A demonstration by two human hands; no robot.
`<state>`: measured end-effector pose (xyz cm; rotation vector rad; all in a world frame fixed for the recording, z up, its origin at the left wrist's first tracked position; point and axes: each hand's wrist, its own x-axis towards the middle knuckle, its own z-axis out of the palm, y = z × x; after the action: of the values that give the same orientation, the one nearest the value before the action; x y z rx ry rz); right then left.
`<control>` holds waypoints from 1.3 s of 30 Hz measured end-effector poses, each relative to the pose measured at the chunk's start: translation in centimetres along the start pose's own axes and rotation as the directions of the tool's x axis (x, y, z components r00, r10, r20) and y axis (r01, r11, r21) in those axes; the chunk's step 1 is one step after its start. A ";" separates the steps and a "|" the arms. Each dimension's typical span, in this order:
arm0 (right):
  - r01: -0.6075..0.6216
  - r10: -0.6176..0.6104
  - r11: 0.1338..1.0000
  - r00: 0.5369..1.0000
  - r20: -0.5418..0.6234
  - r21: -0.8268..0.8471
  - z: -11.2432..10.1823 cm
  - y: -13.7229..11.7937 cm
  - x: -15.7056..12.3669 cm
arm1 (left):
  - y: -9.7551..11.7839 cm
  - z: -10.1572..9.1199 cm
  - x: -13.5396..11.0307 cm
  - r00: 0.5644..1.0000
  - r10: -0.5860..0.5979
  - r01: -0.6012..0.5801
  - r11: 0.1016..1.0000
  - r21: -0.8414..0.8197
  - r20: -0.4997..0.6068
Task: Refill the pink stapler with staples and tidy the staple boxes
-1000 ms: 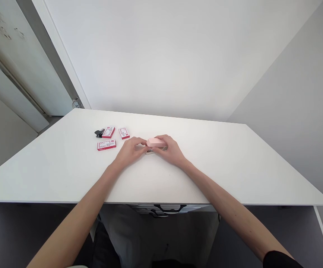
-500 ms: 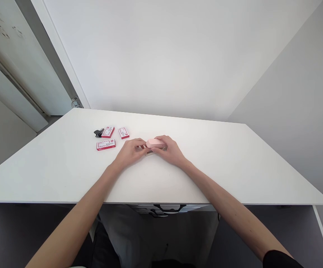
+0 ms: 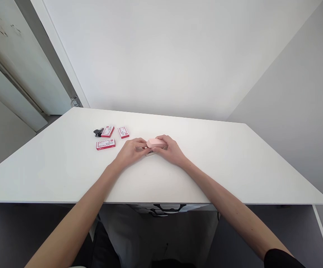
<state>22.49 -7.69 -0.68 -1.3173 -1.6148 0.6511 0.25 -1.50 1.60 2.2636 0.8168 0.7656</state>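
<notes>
A small pink stapler (image 3: 155, 143) rests on the white table (image 3: 234, 167) near its middle. My right hand (image 3: 171, 150) is wrapped round its right end and holds it. My left hand (image 3: 131, 150) is curled at its left end, fingertips pinched against the metal part under the pink top. What those fingertips grip is too small to name.
Three red-and-white staple boxes (image 3: 105, 144) (image 3: 108, 131) (image 3: 123, 132) lie to the left of my hands, with a black binder clip (image 3: 98, 132) beside them. A wall stands behind the table, and a dark handle (image 3: 168, 207) hangs under its front edge.
</notes>
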 end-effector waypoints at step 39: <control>-0.079 0.054 0.959 0.994 0.099 0.273 -0.4 -2.1 -0.1 | -0.4 0.2 0.0 0.995 0.055 -0.061 0.995 0.075 0.083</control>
<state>21.86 -8.48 1.16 -1.1528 -1.4914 0.9540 0.24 -1.24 1.20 2.3805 0.7579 0.6738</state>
